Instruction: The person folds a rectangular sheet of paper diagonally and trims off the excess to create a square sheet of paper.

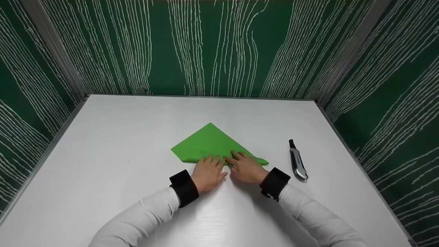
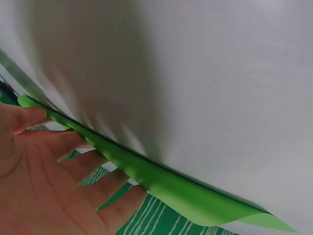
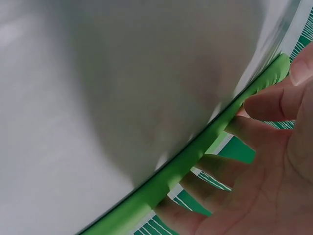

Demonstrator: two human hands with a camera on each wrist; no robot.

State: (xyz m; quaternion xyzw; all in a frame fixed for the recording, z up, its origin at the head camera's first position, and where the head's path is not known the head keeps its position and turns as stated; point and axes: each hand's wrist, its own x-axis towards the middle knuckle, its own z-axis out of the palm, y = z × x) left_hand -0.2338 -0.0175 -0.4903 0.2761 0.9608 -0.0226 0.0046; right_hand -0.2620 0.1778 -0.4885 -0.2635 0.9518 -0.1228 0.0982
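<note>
A sheet of green paper [image 1: 209, 140] lies on the white table, one corner pointing away from me. Its near edge is turned over into a rounded fold [image 2: 166, 188]. My left hand [image 1: 207, 175] rests on the left half of that fold, fingers extended and fingertips touching it. On the right half, my right hand [image 1: 247, 168] presses with spread fingers, and its index finger nearly meets the left hand's. The wrist views show fingertips along the rolled edge [image 3: 181, 166] and both palms off the table. The paper's right end sticks out past the right hand.
A grey and black utility knife [image 1: 298, 161] lies on the table to the right of the paper. The white tabletop [image 1: 120, 137] is bordered by green walls [image 1: 161, 44] with white wavy lines. Black bands [image 1: 184, 188] circle both wrists.
</note>
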